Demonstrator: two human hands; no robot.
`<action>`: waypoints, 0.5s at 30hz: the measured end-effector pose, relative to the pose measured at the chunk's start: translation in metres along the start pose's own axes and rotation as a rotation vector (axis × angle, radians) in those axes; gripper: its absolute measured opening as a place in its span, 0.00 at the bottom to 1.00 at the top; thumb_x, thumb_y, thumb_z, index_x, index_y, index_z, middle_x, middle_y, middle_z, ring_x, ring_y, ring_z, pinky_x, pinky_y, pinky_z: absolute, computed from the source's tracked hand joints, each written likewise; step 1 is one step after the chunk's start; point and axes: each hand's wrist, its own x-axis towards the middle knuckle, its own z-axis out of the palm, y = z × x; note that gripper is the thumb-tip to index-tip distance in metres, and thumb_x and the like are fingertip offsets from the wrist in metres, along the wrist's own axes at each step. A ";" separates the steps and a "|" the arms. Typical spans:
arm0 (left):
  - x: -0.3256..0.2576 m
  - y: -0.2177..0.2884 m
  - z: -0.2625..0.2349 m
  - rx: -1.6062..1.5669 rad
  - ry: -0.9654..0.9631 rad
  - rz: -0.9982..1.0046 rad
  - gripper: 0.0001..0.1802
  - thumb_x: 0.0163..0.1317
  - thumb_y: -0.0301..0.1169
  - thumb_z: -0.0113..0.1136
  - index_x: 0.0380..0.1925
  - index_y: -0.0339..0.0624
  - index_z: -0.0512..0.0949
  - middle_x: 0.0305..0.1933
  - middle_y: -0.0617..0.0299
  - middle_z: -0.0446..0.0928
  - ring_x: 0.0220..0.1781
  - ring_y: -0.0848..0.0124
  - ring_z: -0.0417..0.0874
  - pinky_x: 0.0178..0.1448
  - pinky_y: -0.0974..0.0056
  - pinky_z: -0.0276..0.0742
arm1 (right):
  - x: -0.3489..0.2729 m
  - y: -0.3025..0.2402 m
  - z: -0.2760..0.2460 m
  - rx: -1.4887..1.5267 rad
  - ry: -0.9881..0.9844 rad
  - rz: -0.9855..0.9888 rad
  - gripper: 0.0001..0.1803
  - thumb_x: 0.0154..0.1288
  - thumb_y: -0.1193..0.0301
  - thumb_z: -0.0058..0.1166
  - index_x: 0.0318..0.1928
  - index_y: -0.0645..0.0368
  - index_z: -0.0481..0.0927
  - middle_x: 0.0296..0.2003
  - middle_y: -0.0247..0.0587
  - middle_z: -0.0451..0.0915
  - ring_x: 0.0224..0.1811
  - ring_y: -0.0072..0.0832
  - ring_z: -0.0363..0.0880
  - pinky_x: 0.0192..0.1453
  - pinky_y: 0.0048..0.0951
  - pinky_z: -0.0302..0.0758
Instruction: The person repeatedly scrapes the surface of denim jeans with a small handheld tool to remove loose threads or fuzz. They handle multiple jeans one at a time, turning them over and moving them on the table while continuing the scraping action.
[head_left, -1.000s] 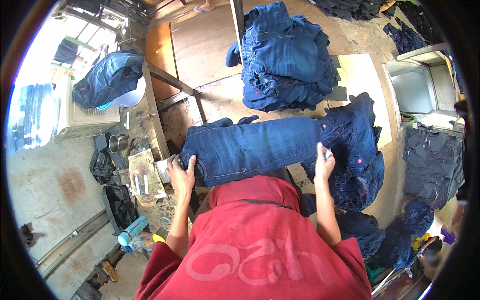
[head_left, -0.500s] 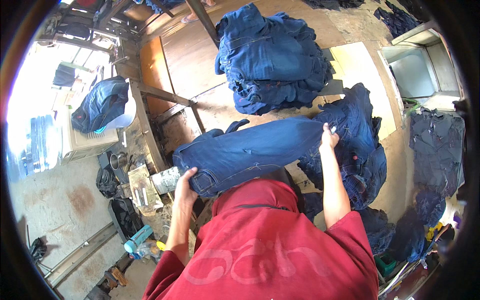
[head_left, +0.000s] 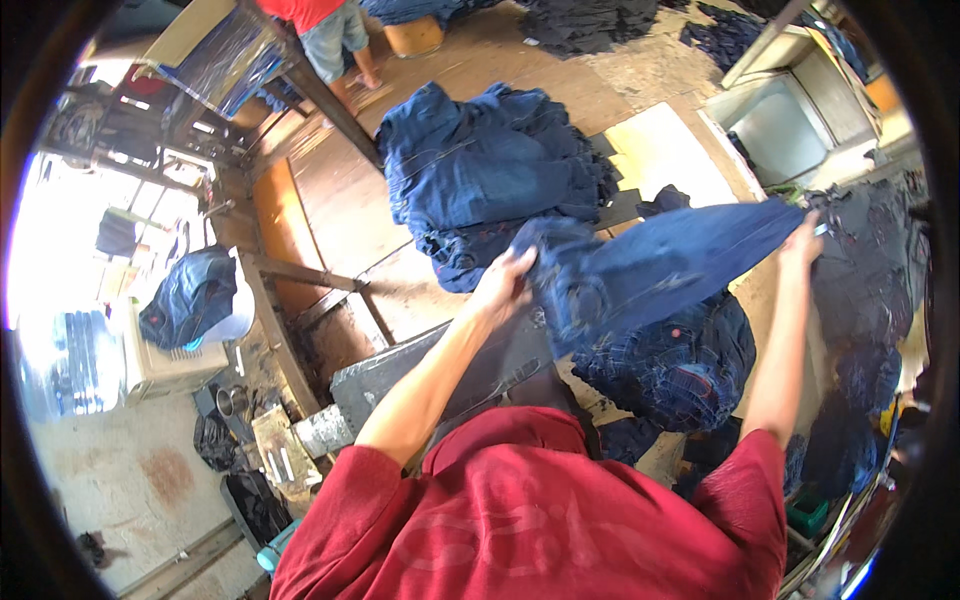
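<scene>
While both hands (head_left: pixel 505 283) (head_left: pixel 799 243) hold denim (head_left: pixel 665 258), on red shirt (head_left: pixel 530 485), faded lettering (head_left: pixel 520 540)

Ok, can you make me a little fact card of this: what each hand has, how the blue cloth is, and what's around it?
Left hand: gripping the near-left end of the denim garment
Right hand: gripping its other end
Denim garment: stretched out between both hands
In front of the body: long dark board
Farther ahead: big denim pile
Picture's top left: another person, in red top and shorts
</scene>
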 end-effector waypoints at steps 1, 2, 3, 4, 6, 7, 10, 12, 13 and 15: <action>0.021 0.015 0.031 -0.049 -0.048 0.045 0.16 0.82 0.38 0.63 0.64 0.49 0.79 0.52 0.67 0.87 0.47 0.69 0.90 0.48 0.59 0.90 | 0.029 -0.042 -0.007 0.140 -0.025 -0.060 0.20 0.82 0.54 0.64 0.38 0.57 0.83 0.26 0.25 0.71 0.22 0.15 0.67 0.25 0.26 0.67; 0.039 0.034 0.060 -0.109 -0.122 0.099 0.16 0.82 0.38 0.63 0.64 0.49 0.78 0.52 0.67 0.87 0.48 0.68 0.90 0.52 0.58 0.92 | 0.055 -0.087 -0.013 0.201 -0.004 0.029 0.18 0.82 0.56 0.64 0.37 0.55 0.82 0.25 0.22 0.69 0.22 0.13 0.65 0.25 0.22 0.65; 0.054 0.057 0.084 -0.099 -0.138 0.168 0.16 0.81 0.39 0.64 0.62 0.48 0.79 0.52 0.66 0.87 0.46 0.68 0.90 0.52 0.60 0.91 | 0.070 -0.124 -0.016 0.259 -0.041 0.043 0.17 0.83 0.56 0.63 0.38 0.55 0.81 0.24 0.22 0.67 0.21 0.13 0.61 0.24 0.21 0.62; 0.066 0.081 0.108 -0.100 -0.228 0.260 0.16 0.80 0.41 0.66 0.60 0.47 0.80 0.52 0.65 0.87 0.45 0.69 0.90 0.51 0.61 0.91 | 0.080 -0.158 -0.018 0.294 -0.079 0.040 0.17 0.83 0.57 0.63 0.39 0.54 0.80 0.23 0.22 0.65 0.20 0.12 0.57 0.22 0.19 0.59; 0.079 0.135 0.134 -0.051 -0.186 0.323 0.16 0.77 0.43 0.69 0.55 0.47 0.82 0.49 0.65 0.87 0.44 0.69 0.89 0.50 0.60 0.90 | 0.086 -0.202 -0.024 0.349 -0.383 0.133 0.19 0.79 0.54 0.66 0.46 0.58 0.79 0.23 0.21 0.65 0.19 0.12 0.56 0.22 0.19 0.57; 0.084 0.162 0.139 0.040 -0.180 0.406 0.17 0.74 0.44 0.72 0.52 0.47 0.83 0.46 0.65 0.86 0.42 0.68 0.87 0.52 0.58 0.88 | 0.084 -0.208 -0.022 0.272 -0.484 0.148 0.24 0.77 0.50 0.68 0.51 0.60 0.79 0.22 0.20 0.65 0.18 0.11 0.56 0.21 0.19 0.56; 0.101 0.224 0.108 0.134 -0.212 0.521 0.16 0.74 0.38 0.71 0.54 0.43 0.84 0.48 0.60 0.87 0.47 0.64 0.88 0.55 0.55 0.88 | 0.065 -0.181 -0.032 -0.016 -0.716 0.324 0.35 0.69 0.39 0.73 0.53 0.59 0.82 0.19 0.14 0.58 0.15 0.10 0.51 0.19 0.18 0.51; 0.110 0.262 0.051 0.146 -0.123 0.415 0.21 0.74 0.34 0.69 0.63 0.39 0.82 0.60 0.55 0.88 0.59 0.56 0.90 0.65 0.49 0.89 | 0.036 -0.127 -0.045 -0.573 -0.541 0.067 0.32 0.67 0.36 0.72 0.40 0.54 0.84 0.18 0.16 0.60 0.15 0.11 0.54 0.19 0.19 0.52; 0.114 0.274 0.013 0.148 -0.014 0.454 0.24 0.73 0.33 0.70 0.66 0.38 0.80 0.64 0.51 0.86 0.62 0.54 0.89 0.68 0.48 0.88 | 0.022 -0.102 -0.060 -0.762 -0.657 0.012 0.32 0.66 0.37 0.74 0.35 0.55 0.82 0.19 0.20 0.68 0.16 0.14 0.63 0.21 0.23 0.62; 0.108 0.289 -0.081 0.271 0.080 0.457 0.32 0.69 0.33 0.73 0.71 0.37 0.76 0.69 0.50 0.83 0.66 0.54 0.87 0.75 0.48 0.82 | -0.017 -0.043 -0.089 -1.278 -0.830 -0.211 0.30 0.65 0.46 0.77 0.50 0.57 0.82 0.35 0.35 0.87 0.34 0.26 0.85 0.38 0.35 0.81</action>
